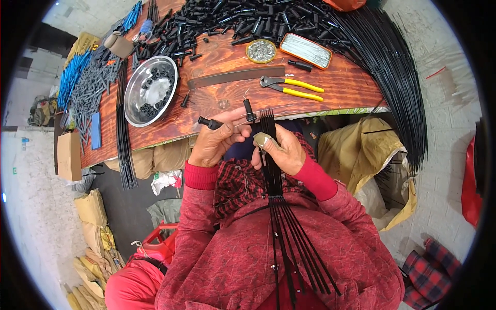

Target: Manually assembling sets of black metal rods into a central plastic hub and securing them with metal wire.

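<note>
My left hand (211,143) is closed, palm partly up, with a black plastic umbrella runner (209,123) lying between thumb and fingers. A thin wire runs from these fingers toward a second black runner (249,108), which stands upright beside the fingertips. My right hand (288,151) grips a flat bundle of black umbrella ribs (274,178). Its thumb wears a pale wrapping (262,140). The rib tops stick up just past the table edge, close to the second runner. Lower down, the ribs are bound together and fan out over my lap.
Yellow-handled pincers (297,89) and a dark flat strip (235,77) lie on the wooden table (217,98). A steel bowl (151,92) holds small black parts. Behind are a wire tray (306,50), a tin of metal bits (261,51) and heaped runners (258,20). Long ribs (395,67) overhang the right edge.
</note>
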Motion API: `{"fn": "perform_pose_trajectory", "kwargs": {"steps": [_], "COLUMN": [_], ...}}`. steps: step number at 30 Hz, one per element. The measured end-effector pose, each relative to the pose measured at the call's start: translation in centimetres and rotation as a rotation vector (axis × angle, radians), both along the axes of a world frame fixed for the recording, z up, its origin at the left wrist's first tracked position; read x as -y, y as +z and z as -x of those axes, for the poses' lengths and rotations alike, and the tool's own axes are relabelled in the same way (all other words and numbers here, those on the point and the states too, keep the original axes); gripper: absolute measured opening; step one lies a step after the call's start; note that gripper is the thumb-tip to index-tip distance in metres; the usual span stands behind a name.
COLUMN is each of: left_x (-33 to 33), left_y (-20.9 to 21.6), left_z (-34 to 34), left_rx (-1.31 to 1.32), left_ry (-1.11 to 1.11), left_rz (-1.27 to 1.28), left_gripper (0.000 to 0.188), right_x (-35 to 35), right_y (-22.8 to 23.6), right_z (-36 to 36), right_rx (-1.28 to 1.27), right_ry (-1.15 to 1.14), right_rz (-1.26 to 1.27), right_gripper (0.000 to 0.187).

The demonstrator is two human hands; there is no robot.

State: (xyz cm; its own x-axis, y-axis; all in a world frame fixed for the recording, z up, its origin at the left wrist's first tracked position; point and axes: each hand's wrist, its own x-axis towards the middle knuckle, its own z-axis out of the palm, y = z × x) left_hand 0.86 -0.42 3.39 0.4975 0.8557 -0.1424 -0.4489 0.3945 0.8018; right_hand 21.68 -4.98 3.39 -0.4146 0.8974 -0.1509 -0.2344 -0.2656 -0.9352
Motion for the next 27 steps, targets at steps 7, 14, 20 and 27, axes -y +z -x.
{"fn": "perform_pose_trajectory", "kwargs": {"steps": [7, 14, 20, 27], "left_x": [-0.3, -0.4, -0.7, -0.5], "left_y": [-0.7, -0.7, -0.8, -0.1], "left_z": [-0.2, -1.0, -1.6, -2.0], "left_rx": [0.011, 0.026, -0.003, -0.115], "left_ry": [0.005, 0.048, 0.102, 0.143], "left_rz": [0.034, 0.041, 0.050, 0.028], "left_gripper": [0.063, 0.052, 0.046, 0.040], "right_x": [-0.1, -0.1, -0.1, -0.1], "right_y": [0.0, 0.1, 0.0, -0.1], "right_z": [-0.2, -0.2, -0.3, 0.1], "right_rx": [-0.012, -0.005, 0.018, 0.021], "right_ry": [0.006, 0.014, 0.000, -0.019], "right_rz": [-0.003, 0.014, 0.030, -0.004], "right_gripper": [0.034, 0.035, 0.036, 0.037]}}
